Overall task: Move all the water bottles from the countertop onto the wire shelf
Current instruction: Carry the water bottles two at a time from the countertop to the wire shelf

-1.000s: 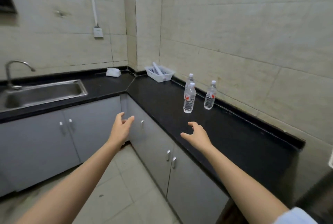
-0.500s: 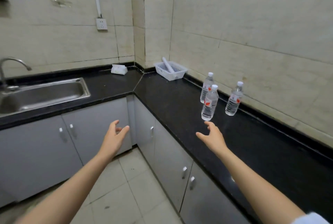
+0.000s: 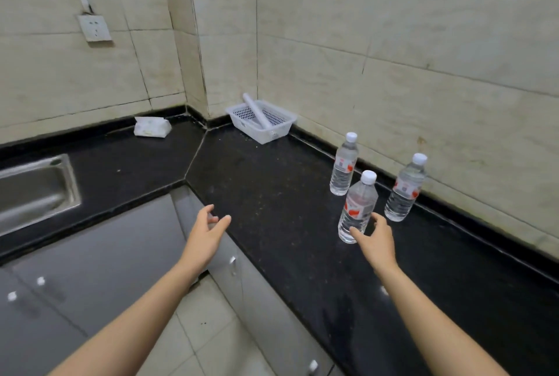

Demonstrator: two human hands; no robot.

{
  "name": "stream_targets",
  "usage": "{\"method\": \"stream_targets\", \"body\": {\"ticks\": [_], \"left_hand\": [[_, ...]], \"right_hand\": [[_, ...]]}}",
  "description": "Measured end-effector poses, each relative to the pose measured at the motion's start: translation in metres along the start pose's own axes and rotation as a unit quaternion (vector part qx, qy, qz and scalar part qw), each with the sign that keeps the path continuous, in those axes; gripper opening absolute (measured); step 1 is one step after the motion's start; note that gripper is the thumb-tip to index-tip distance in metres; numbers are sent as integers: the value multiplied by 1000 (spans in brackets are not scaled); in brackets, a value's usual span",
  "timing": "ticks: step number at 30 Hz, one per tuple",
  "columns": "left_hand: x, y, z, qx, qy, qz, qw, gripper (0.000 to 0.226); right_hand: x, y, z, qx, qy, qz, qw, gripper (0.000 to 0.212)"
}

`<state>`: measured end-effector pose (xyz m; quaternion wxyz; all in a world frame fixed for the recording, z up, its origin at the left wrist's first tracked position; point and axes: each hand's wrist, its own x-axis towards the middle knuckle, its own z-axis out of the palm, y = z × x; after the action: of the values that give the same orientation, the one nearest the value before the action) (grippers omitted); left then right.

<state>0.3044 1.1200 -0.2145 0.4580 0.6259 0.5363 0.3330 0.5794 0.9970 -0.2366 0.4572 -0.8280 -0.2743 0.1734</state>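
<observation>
Three clear water bottles with white caps and red-and-white labels stand upright on the black countertop (image 3: 272, 200). The nearest bottle (image 3: 357, 206) is in front, one bottle (image 3: 344, 165) stands behind it to the left, and another bottle (image 3: 405, 189) is by the wall on the right. My right hand (image 3: 373, 238) is open, its fingers spread around the base of the nearest bottle, touching or almost touching it. My left hand (image 3: 205, 236) hovers open over the counter's front edge, holding nothing. No wire shelf is in view.
A white plastic basket (image 3: 263, 121) holding a white tube sits in the corner. A tissue pack (image 3: 152, 127) lies by the back wall, and a steel sink (image 3: 33, 191) is at the left. Grey cabinet doors (image 3: 99, 254) and a tiled floor (image 3: 205, 339) lie below.
I have stepped closer to the counter. My right hand has reached forward to the nearest bottle's base; my left hand has moved up to the counter edge.
</observation>
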Motion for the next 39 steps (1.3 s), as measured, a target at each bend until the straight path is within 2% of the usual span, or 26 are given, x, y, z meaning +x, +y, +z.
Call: {"method": "stream_targets", "body": {"ticks": [6, 11, 15, 18, 24, 30, 34, 39], "left_hand": [[96, -2, 68, 7, -103, -3, 995, 54], [184, 16, 129, -9, -212, 20, 977, 55], [243, 24, 158, 11, -299, 33, 954, 58], [277, 30, 178, 22, -343, 36, 938, 63], [286, 25, 228, 51, -435, 34, 898, 74], [290, 34, 272, 85, -437, 91, 891, 89], [301, 62, 301, 36, -432, 121, 893, 93], [306, 79, 329, -11, -430, 105, 897, 79]], "right_hand": [[39, 17, 20, -1, 47, 60, 997, 75], [81, 16, 43, 51, 133, 86, 986, 81], [105, 0, 71, 157, 220, 126, 955, 83], [114, -13, 82, 185, 281, 143, 931, 87], [118, -15, 93, 174, 342, 167, 908, 72], [117, -13, 88, 138, 326, 182, 918, 71], [117, -6, 90, 141, 322, 195, 916, 70], [113, -4, 85, 134, 292, 197, 926, 68]]}}
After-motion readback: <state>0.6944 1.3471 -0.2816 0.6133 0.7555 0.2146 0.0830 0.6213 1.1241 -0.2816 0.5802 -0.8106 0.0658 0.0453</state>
